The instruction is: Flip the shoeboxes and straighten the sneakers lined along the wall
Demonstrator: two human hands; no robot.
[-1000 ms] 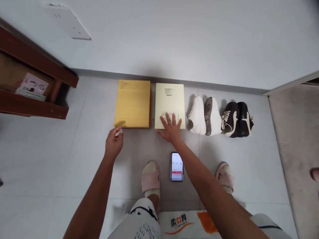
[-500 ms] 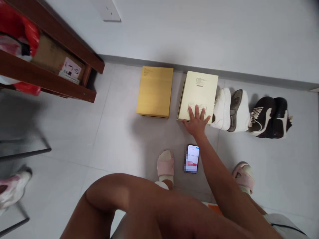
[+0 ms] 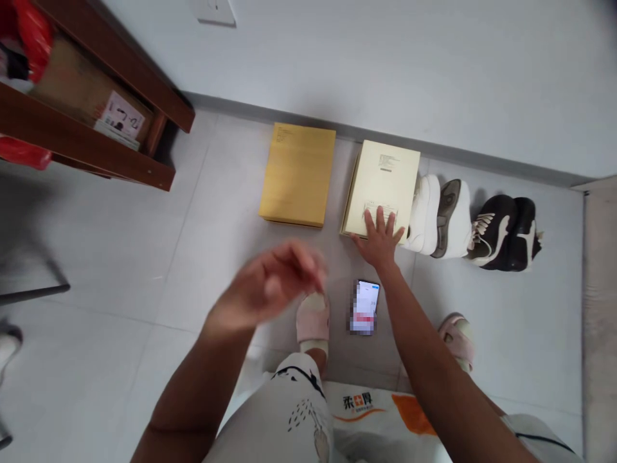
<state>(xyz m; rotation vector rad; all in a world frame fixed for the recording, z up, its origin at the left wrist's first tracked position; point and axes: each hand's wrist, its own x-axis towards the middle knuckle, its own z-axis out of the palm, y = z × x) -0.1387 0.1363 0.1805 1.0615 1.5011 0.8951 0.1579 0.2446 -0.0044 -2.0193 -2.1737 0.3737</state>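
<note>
My right hand (image 3: 378, 244) lies with its fingers spread on the lower end of a cream shoebox (image 3: 388, 180). Its thumb is by the box's near edge. In the air over the floor is my left hand (image 3: 272, 280), blurred by motion, fingers loosely bent and thumb apart, with nothing seen in it. The nearest box to it is a yellow shoebox (image 3: 299, 173), closed and apart from the hand. White shoes (image 3: 453, 218) stand right beside the cream box, one showing its grey sole.
Black-and-cream lace-up shoes (image 3: 504, 231) sit farther right along the wall. A lit phone (image 3: 365, 308) lies on the floor between my feet in pink slippers (image 3: 313, 318). At left is a brown wooden rack (image 3: 159, 173) holding a cardboard box. A white printed bag (image 3: 359, 411) is below me.
My left arm, earlier bent across the bottom of the view, has swung up and forward, bringing the left hand into view. My right hand stays on the cream shoebox. The view has shifted slightly.
</note>
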